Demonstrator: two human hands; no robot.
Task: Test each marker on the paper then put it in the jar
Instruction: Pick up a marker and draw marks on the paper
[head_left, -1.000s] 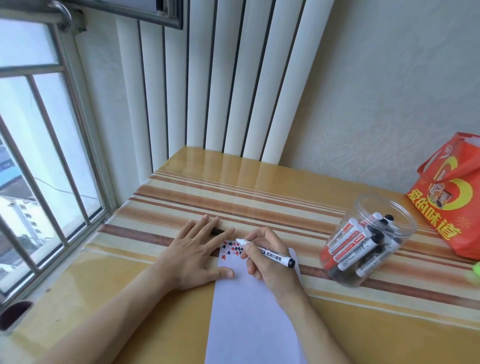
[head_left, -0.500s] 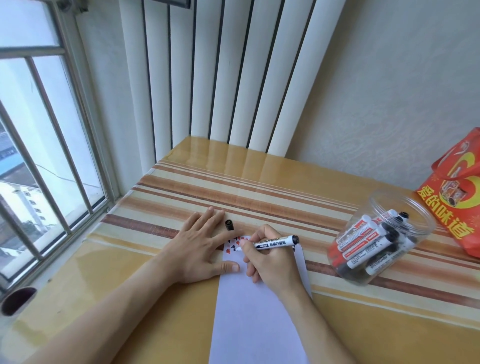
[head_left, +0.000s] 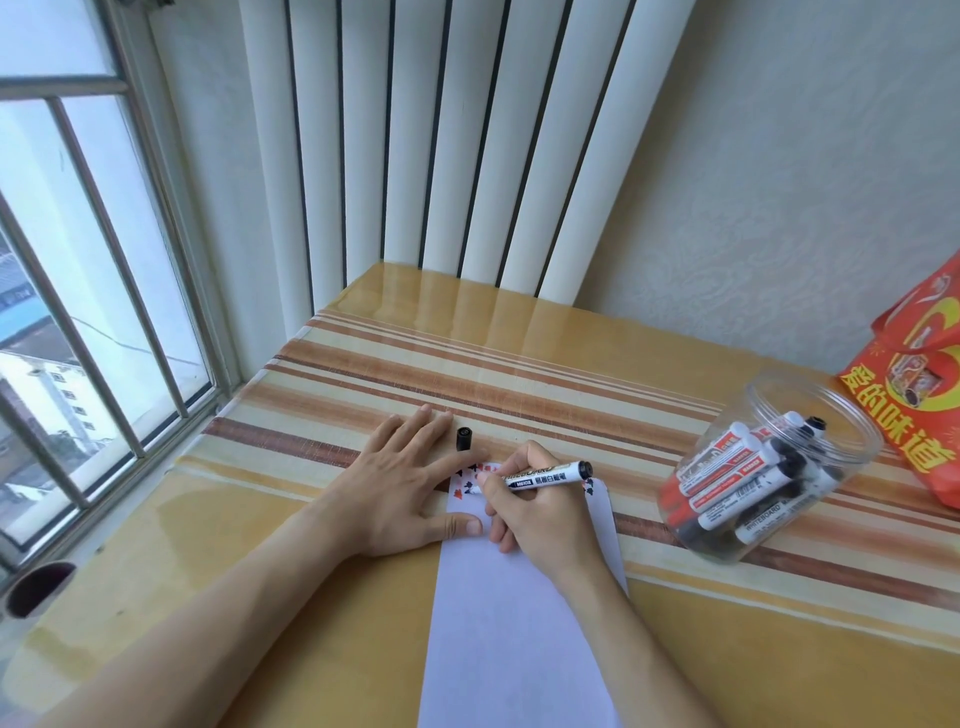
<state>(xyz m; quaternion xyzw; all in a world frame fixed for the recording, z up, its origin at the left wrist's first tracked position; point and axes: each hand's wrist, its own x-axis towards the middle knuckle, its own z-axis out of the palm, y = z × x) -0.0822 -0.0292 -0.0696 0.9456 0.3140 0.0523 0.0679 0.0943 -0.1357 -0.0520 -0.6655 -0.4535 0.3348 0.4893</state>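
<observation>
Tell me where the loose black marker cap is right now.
In the head view, the black cap lies on the striped table, just past the paper's far edge, beside the left hand's fingertips.

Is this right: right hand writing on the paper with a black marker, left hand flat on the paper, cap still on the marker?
Not quite. In the head view the cap is off, lying on the table by the left hand. The right hand writes on the paper with the black marker.
</observation>
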